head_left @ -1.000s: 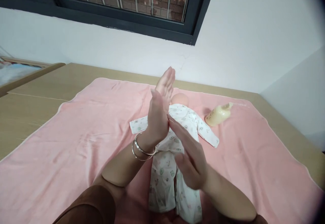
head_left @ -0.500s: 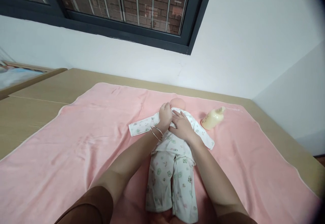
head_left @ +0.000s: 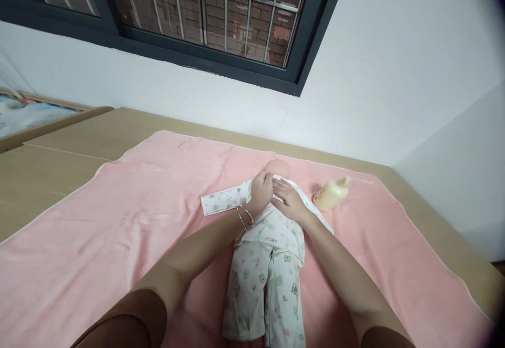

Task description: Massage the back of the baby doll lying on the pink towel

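Observation:
A doll with a bald, skin-toned head point(head_left: 278, 167) lies on its back, dressed in a white printed baby top point(head_left: 272, 227) and matching pants point(head_left: 246, 285). My left hand point(head_left: 261, 192), a bangle at its wrist, is curled closed at the upper chest near the neckline. What its fingers pinch, if anything, is hidden behind the hand. Beside it my right hand point(head_left: 290, 201) lies on the chest of the top, fingers stretched out and touching the cloth. One sleeve point(head_left: 223, 200) spreads out to the left. The other sleeve is partly covered by my right forearm.
A pale yellow pump bottle point(head_left: 331, 193) lies tilted right of the doll on the pink blanket point(head_left: 165, 190). The blanket covers a wooden surface point(head_left: 79, 132) along a white wall, below a dark-framed window point(head_left: 221, 59) with bars.
My left hand has moved slightly down from beside the doll's head to the upper chest, closer to my right hand. The whole view has shifted a little; doll and bottle stay in place.

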Tool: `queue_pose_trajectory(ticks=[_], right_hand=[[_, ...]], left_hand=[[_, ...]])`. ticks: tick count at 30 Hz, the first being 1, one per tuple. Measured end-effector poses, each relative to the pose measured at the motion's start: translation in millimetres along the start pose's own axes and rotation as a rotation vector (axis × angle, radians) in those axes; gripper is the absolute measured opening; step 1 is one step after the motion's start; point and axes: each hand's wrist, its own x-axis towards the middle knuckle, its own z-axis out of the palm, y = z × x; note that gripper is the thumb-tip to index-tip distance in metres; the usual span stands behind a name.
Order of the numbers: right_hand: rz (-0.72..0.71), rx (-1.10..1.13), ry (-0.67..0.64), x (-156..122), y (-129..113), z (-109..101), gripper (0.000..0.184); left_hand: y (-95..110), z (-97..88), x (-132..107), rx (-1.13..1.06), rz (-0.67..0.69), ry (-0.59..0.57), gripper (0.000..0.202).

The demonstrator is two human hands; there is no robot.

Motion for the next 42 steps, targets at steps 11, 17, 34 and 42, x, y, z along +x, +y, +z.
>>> queue_pose_trajectory(ticks=[11,17,34,42], right_hand=[[0.453,-0.147,0.121,-12.0,-19.2,12.2,0.062],[0.428,-0.242,0.030,-21.0,-59.1,19.1,0.063],[0.411,-0.313,-0.015,-20.4,-69.5,18.2,0.063],[0.209,-0.127,-0.053,-12.1,-7.9,-3.6,0.050]], left_hand=[[-6.4,-19.5,-12.7,0.061,0.123,-0.124,0.023],[-9.1,-18.3,-14.4,-0.002,0.131,-0.064,0.034],[-21.1,-18.9,-8.6,-0.032,0.194,-0.045,0.040],[-22.9,-20.1,-8.7,-0.030,0.190,-0.068,0.038]])
